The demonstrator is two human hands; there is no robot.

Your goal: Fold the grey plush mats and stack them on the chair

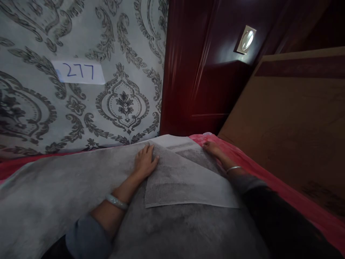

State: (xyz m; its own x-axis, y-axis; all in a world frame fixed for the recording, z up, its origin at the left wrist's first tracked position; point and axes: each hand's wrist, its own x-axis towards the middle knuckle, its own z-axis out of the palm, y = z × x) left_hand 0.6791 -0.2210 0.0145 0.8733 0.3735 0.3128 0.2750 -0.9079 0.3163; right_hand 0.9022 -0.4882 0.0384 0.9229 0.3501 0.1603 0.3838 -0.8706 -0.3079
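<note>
A grey blanket of soft, plush-looking cloth covers most of the surface in front of me. Part of it is turned over into a slanting flap, and the paler underside shows along the far corner. My left hand rests flat on the blanket at the left side of this fold, palm down with the fingers stretched forward. At the far right edge, my right hand has its fingers curled together on the blanket's border; the fingertips are partly hidden and a little blurred.
Red-pink cloth shows under the blanket on the right and far left. Behind stand a patterned wall with a paper label marked 277 and a dark red panel. A large cardboard sheet or box rises at the right.
</note>
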